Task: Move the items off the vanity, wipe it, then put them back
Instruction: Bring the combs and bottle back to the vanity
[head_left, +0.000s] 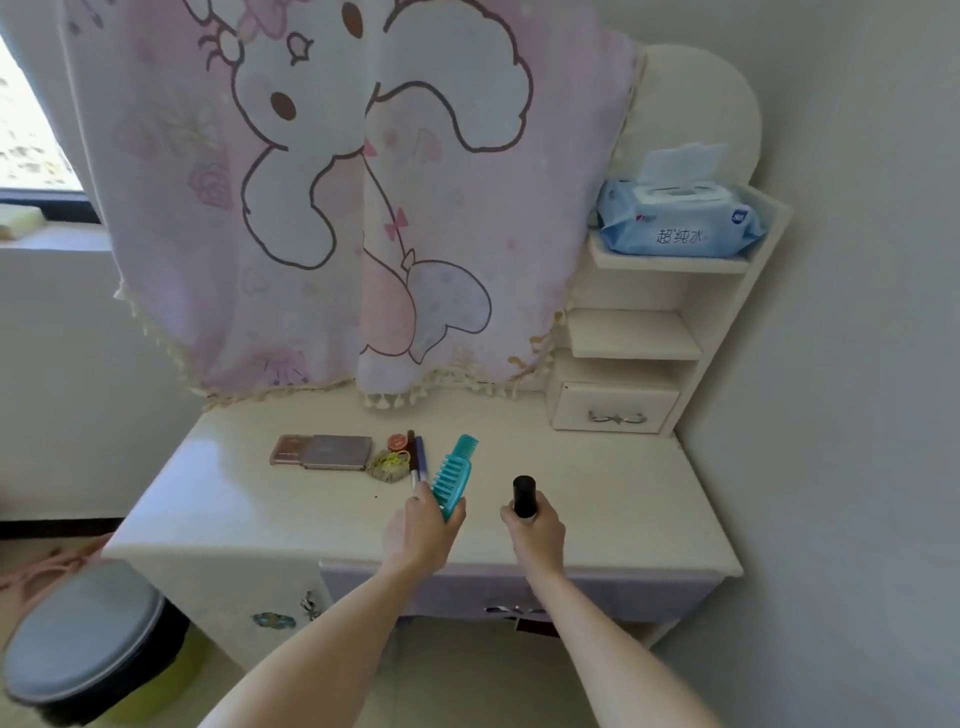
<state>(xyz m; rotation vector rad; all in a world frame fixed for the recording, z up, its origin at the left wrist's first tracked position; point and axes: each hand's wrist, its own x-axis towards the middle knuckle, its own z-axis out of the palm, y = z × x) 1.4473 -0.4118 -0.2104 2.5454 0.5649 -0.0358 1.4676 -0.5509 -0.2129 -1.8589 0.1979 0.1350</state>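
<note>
My left hand (423, 532) grips a teal comb (454, 475) by its lower end, the teeth pointing left, just above the cream vanity top (597, 499). My right hand (535, 535) holds a black cylindrical bottle (524, 496) upright over the middle of the vanity. Further back on the top lie a grey makeup palette (322, 451), a small round orange tin (397, 442), a bundle of yellow-green hair ties (390, 463) and two dark pens (417, 457).
A pink cartoon cloth (337, 208) hangs over the mirror behind the vanity. At the right stands a small shelf unit (639, 338) with a drawer and a blue pack of wet wipes (678, 226) on top. A grey-lidded bin (83, 639) sits on the floor at left.
</note>
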